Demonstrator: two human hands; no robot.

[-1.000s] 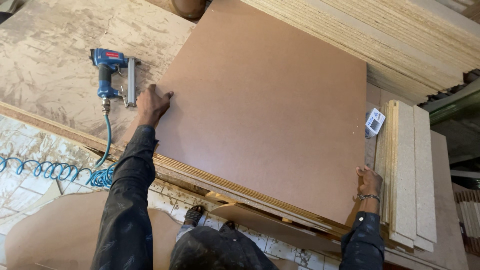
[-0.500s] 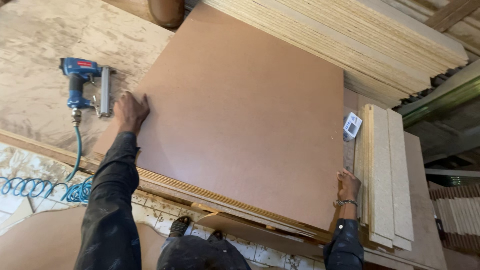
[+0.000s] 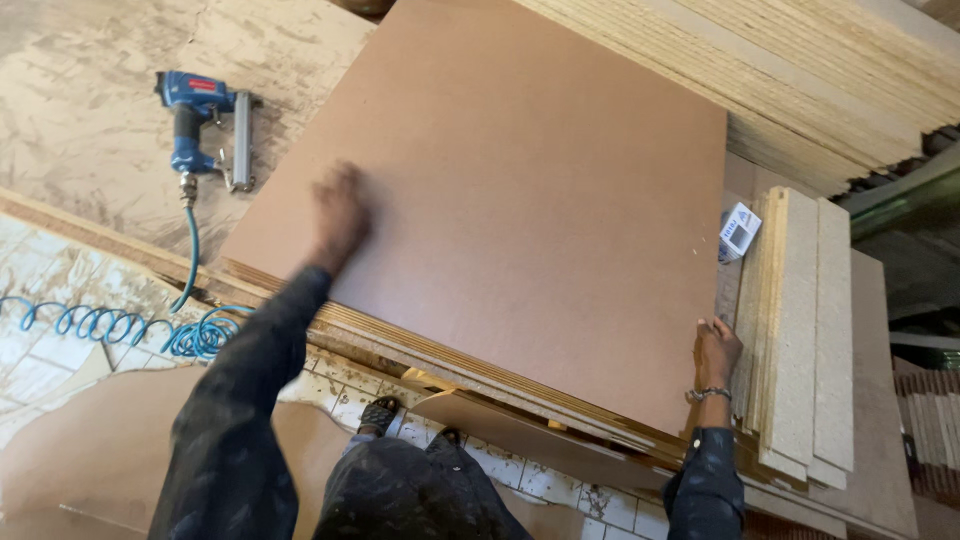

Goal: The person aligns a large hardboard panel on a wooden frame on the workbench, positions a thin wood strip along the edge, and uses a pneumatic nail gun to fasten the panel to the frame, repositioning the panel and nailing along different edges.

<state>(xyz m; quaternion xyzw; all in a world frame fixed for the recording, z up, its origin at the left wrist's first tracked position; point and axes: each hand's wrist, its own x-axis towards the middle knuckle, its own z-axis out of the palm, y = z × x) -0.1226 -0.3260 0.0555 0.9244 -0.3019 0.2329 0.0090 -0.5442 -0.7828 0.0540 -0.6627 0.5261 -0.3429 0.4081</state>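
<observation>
A large brown hardboard sheet [image 3: 530, 190] lies flat on top of a stack of plywood boards on the workbench. My left hand [image 3: 340, 215] is blurred over the sheet's left part, palm down, fingers spread. My right hand [image 3: 716, 352] grips the sheet's right edge near its front corner; a metal bracelet sits on that wrist. A blue pneumatic nail gun [image 3: 205, 125] lies on the bench to the left of the sheet, with a blue hose leading from it.
The coiled blue air hose [image 3: 120, 325] hangs over the bench's front edge. A stack of narrow chipboard strips [image 3: 810, 320] stands to the right of my right hand, with a small white box [image 3: 740, 232] beside it. Long boards [image 3: 800, 80] are piled behind. Tiled floor lies below.
My left hand has left the sheet's left edge and swept right onto its surface. My right hand keeps its hold on the right edge. The view has shifted closer.
</observation>
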